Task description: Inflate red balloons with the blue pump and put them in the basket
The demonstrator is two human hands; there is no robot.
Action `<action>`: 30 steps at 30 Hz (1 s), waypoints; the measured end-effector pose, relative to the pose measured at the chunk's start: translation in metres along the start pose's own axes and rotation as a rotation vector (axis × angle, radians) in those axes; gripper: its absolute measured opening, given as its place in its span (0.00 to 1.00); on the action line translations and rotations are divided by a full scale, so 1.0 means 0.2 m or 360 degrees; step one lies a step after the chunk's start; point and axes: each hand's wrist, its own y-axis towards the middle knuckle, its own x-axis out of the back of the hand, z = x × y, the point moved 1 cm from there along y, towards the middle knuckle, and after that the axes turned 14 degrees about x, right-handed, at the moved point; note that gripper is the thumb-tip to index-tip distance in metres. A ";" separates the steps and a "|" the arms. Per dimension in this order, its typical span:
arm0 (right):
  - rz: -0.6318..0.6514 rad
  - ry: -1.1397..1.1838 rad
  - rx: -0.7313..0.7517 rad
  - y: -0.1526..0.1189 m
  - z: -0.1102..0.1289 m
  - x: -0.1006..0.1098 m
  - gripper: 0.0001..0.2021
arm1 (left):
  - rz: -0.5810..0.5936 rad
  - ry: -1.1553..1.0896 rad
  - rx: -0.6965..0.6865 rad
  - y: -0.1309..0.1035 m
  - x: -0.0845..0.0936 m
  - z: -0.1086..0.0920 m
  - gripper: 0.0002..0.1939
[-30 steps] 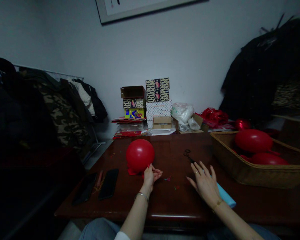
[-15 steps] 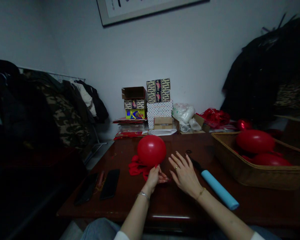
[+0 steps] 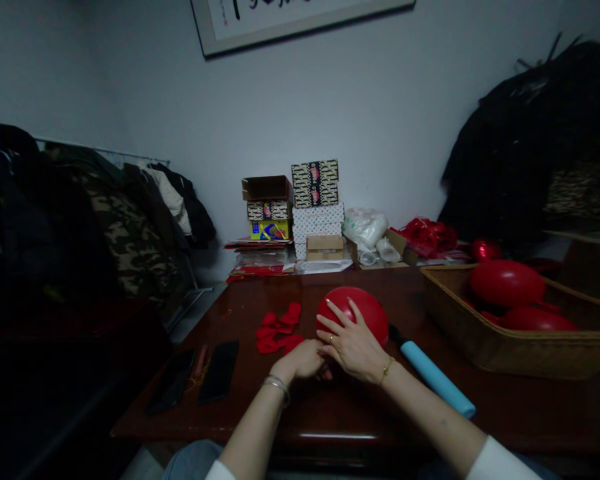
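An inflated red balloon (image 3: 377, 317) is low over the dark wooden table, in front of me. My left hand (image 3: 300, 360) is closed at the balloon's near side, apparently on its neck; the fingertips are partly hidden by my other hand. My right hand (image 3: 353, 343) lies across the balloon's near face with fingers spread, its thumb side close to the left hand. Several flat red balloons (image 3: 279, 330) lie in a loose pile just beyond my left hand. To the right rests a light-blue hand pump (image 3: 437, 380), its black end partly behind the balloon.
A wicker basket (image 3: 520, 357) with inflated red balloons stands at right. Two dark phones (image 3: 219, 372) lie on the table (image 3: 250, 420) at left. Stacked boxes (image 3: 317, 223), plastic bags (image 3: 365, 227) and red material (image 3: 427, 237) line the back. Clothes (image 3: 125, 220) hang at left.
The balloon has swung right and down from above my left hand. My right hand has moved left onto it, meeting my left hand. More of the flat balloon pile is uncovered.
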 end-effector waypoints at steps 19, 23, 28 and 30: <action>-0.0017 0.0605 -0.0605 0.02 0.07 0.00 0.37 | -0.1261 0.1676 -0.0525 -0.30 0.15 -0.33 0.15; 0.0009 0.1111 -0.0647 0.02 0.07 -0.03 0.45 | -0.1142 0.1751 -0.1008 -0.26 0.14 -0.22 0.17; -0.0257 0.1483 -0.0688 -0.01 0.07 -0.07 0.53 | -0.1166 0.1634 -0.1030 -0.30 0.11 -0.16 0.17; -0.0359 0.1384 -0.0734 -0.02 0.10 -0.09 0.48 | -0.1351 0.1612 -0.0940 -0.32 0.09 -0.14 0.15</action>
